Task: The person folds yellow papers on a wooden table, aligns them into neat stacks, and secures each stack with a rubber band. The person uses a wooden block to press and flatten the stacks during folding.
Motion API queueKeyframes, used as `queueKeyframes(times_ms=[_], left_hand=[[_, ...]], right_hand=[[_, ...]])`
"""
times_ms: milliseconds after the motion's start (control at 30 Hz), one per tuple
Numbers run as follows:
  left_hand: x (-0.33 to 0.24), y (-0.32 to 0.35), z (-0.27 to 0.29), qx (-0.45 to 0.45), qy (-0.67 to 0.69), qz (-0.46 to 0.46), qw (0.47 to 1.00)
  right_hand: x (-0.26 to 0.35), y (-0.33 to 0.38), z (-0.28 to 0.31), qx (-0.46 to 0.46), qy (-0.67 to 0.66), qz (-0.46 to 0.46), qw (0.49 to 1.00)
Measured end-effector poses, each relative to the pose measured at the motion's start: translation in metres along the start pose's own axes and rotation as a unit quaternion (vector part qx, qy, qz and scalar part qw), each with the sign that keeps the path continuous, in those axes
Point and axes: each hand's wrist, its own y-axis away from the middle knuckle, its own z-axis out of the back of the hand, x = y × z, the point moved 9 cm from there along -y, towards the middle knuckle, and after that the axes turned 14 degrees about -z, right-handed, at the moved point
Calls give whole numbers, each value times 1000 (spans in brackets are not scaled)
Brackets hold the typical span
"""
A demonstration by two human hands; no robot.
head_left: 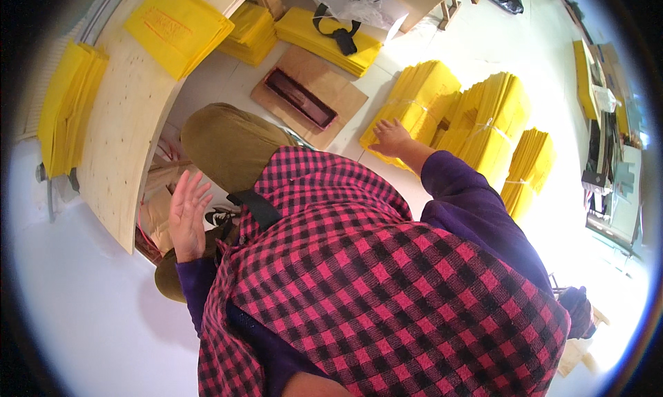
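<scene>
The person's right hand [391, 136], fingers spread and gripping nothing, is at the nearest tied yellow stack [423, 86] on the floor [545, 59]; I can't tell whether they touch. The left hand [188, 214] is open and empty near the bench [121, 141]. Such a stack probably handles best supported from both sides, kept square.

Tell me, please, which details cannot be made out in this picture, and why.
In the head view:
Right hand: palm hidden by its own back; contact with the tied yellow stack is unclear.
White bag: top cut off by the upper edge.
Red print on the flat yellow stack: too small and blurred.
</scene>
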Motion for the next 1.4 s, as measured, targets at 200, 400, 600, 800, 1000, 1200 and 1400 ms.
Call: queueKeyframes(times_ms=[200, 400, 600, 800, 1000, 1200, 1400], left_hand=[[-5, 14, 29, -53, 35, -40, 997], [-14, 32, 65, -116, -8, -41, 992], [-25, 49, 85, -172, -50, -34, 983], [-26, 49, 86, -184, -42, -32, 981], [-29, 42, 75, -168, -37, -49, 984], [-29, 48, 72, -179, -41, -50, 982], [-31, 54, 74, -179, -45, -50, 981]], right_hand=[[26, 18, 15, -63, -81, 26, 994], [78, 39, -11, 62, -315, 112, 941], [63, 34, -95, 122, -398, 13, 909], [60, 60, -152, 225, -359, 85, 902], [34, 43, -159, 227, -207, 108, 946], [-8, 19, -141, 196, -298, -24, 934], [13, 61, -59, 33, -377, 16, 926]])
